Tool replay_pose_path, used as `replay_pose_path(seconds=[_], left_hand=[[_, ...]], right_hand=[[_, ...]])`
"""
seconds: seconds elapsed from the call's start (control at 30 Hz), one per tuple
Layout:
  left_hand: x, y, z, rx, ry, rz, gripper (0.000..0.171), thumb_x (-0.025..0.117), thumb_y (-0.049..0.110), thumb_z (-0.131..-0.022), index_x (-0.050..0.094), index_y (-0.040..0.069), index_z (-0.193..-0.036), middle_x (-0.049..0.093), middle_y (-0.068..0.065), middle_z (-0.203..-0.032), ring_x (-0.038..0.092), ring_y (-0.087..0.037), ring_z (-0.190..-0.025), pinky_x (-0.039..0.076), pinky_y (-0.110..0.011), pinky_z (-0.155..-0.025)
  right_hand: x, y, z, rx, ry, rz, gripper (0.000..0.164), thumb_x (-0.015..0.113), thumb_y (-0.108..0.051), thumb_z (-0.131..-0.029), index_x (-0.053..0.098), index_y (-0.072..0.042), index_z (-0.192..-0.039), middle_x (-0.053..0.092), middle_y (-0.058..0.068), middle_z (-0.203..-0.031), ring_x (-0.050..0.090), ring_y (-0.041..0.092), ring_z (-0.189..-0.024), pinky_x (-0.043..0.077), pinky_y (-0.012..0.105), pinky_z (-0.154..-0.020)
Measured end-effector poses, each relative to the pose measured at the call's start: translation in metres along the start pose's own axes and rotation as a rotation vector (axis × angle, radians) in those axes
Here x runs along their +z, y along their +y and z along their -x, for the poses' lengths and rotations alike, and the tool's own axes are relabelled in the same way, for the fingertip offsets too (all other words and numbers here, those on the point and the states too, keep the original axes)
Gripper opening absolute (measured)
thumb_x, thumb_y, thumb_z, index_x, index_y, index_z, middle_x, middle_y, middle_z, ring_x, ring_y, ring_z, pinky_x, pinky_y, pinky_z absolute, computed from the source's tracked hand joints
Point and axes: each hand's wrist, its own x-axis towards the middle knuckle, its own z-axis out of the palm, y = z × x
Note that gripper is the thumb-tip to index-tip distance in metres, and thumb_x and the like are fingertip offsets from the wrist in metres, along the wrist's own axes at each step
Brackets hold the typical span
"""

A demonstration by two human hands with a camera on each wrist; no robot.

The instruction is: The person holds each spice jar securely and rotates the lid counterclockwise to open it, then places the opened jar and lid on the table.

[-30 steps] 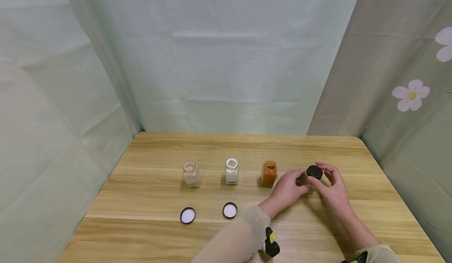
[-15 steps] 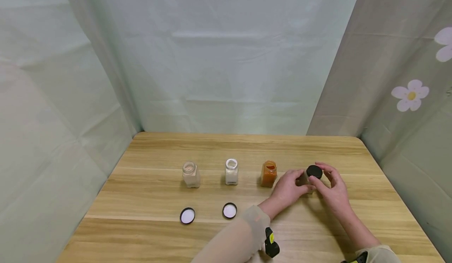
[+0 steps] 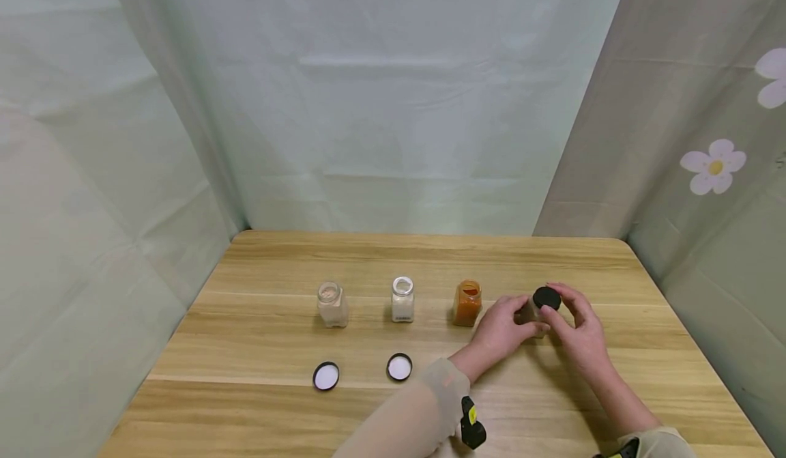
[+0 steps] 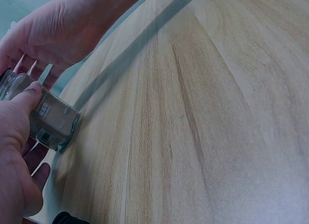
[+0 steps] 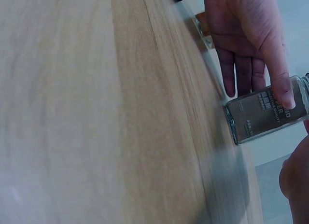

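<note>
At the right of the table in the head view, a square glass spice jar [image 5: 260,113] of grey-brown powder stands upright under a round black lid [image 3: 546,298]. Its printed label faces the right wrist camera. My left hand [image 3: 499,326] grips the jar's body, thumb along the near face and fingers behind. The right hand [image 3: 582,332] holds the black lid between thumb and fingers. In the left wrist view the left hand [image 4: 14,147] hides part of the glass, and the lid shows only at the edge.
To the left stand three lidless square jars: one of orange-red powder [image 3: 467,304], one of white contents [image 3: 402,302] and one of pale beige powder [image 3: 333,306]. Two black-rimmed lids, a right one [image 3: 400,367] and a left one [image 3: 326,376], lie white side up. Curtains surround the wooden table [image 3: 245,349].
The right thumb and fingertips have shifted very slightly around the lid. My left hand and the jar keep their place, and the other jars and lids have not moved.
</note>
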Motion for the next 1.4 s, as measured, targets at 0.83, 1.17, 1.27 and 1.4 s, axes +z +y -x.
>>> replay_pose_path(seconds=[0.83, 1.17, 1.27, 1.4], left_hand=[[0.002, 0.001, 0.001, -0.053, 0.007, -0.012, 0.052, 0.08, 0.047, -0.087, 0.068, 0.029, -0.134, 0.064, 0.011, -0.123, 0.057, -0.003, -0.112, 0.047, -0.024, -0.095], [0.002, 0.002, 0.001, -0.038, 0.011, -0.019, 0.051, 0.08, 0.046, -0.088, 0.068, 0.027, -0.134, 0.064, 0.01, -0.123, 0.058, -0.002, -0.113, 0.047, -0.022, -0.096], [0.001, 0.001, 0.002, -0.025, 0.009, -0.019, 0.05, 0.081, 0.046, -0.087, 0.068, 0.026, -0.132, 0.064, 0.01, -0.121, 0.058, -0.003, -0.113, 0.047, -0.022, -0.095], [0.001, 0.001, 0.001, -0.031, 0.004, -0.008, 0.05, 0.082, 0.046, -0.086, 0.069, 0.026, -0.13, 0.064, 0.011, -0.119, 0.058, -0.003, -0.11, 0.047, -0.022, -0.095]], right_hand=[[-0.001, -0.011, -0.007, -0.119, 0.211, -0.362, 0.042, 0.06, 0.034, -0.08, 0.046, 0.018, -0.115, 0.064, 0.011, -0.12, 0.056, 0.021, -0.122, 0.039, 0.021, -0.106], [-0.006, -0.02, -0.002, -0.064, 0.279, -0.363, 0.043, 0.063, 0.03, -0.081, 0.053, 0.006, -0.116, 0.068, 0.005, -0.11, 0.064, 0.012, -0.103, 0.046, 0.017, -0.096], [-0.011, -0.023, 0.002, -0.033, 0.28, -0.324, 0.04, 0.065, 0.025, -0.085, 0.056, 0.005, -0.117, 0.068, 0.002, -0.109, 0.064, 0.009, -0.103, 0.046, 0.016, -0.093], [-0.018, -0.024, 0.006, -0.021, 0.263, -0.263, 0.037, 0.067, 0.019, -0.088, 0.059, 0.007, -0.122, 0.068, 0.0, -0.114, 0.063, 0.008, -0.109, 0.047, 0.014, -0.092]])
